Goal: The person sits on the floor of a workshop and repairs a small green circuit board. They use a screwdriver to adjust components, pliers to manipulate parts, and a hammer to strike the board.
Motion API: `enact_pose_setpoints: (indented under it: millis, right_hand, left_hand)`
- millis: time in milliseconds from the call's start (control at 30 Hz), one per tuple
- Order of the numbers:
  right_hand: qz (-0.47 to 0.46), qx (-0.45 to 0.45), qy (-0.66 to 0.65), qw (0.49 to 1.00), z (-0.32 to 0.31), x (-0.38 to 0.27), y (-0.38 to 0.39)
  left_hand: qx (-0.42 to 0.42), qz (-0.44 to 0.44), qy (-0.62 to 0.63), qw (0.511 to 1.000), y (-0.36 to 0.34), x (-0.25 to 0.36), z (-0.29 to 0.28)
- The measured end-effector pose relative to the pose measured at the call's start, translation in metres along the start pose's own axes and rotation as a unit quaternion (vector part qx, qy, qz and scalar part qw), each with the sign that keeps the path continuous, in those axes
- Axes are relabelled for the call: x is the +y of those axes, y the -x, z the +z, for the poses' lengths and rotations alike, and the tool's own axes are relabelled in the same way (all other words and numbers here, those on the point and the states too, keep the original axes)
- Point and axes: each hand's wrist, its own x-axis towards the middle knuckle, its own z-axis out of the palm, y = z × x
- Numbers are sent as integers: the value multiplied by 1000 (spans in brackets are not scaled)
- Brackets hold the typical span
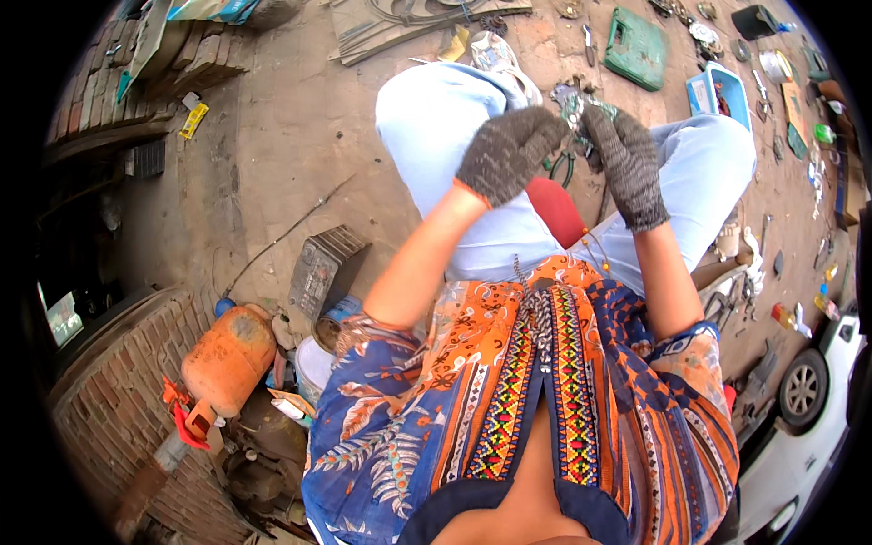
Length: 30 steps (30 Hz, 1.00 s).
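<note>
The dirt floor (300, 136) fills most of the view, strewn along its far edge with tools, a green case (638, 47) and a blue tray (719, 91); a brick wall (109, 381) curves along the person's left side, with an orange gas cylinder (229, 359) lying beside it. The person sits with knees in pale blue trousers (436, 118) spread apart, a red seat (556, 211) showing between them. Both hands wear dark knitted gloves and meet above the lap. The left hand (509, 153) is curled, its fingers (545, 127) closed toward the small metal part (574, 107) from the person's left; the right hand (629, 165) comes at it from the right, fingers (604, 123) bent around its near side. The part sits between the 2 hands, touching both, just past the fingertips and away from the body. Its shape and long axis are too hidden by the gloves to tell. Neither hand is clearly nearer; both seem to hold it, though the exact grip cannot be made out. A dark looped wire (565, 168) hangs just below the hands.
</note>
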Motion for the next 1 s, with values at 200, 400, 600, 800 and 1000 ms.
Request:
enact_pose_setpoints:
  millis: [200,400,600,800,1000]
  right_hand:
    - [83,56,-203,974,-12,13,-43]
    - [-62,29,-48,997,-15,68,-44]
    - [410,-84,-360,833,21,43,6]
    - [256,-11,-239,937,38,85,7]
    - [16,218,110,970,16,73,-11]
  left_hand:
    - [-162,54,-208,963,-82,-14,-24]
    - [-172,172,-247,938,-103,-17,-7]
    - [-562,-131,-165,800,-87,42,-9]
    - [-464,-46,-181,866,-88,-2,19]
    - [-431,180,-221,856,-149,-22,20]
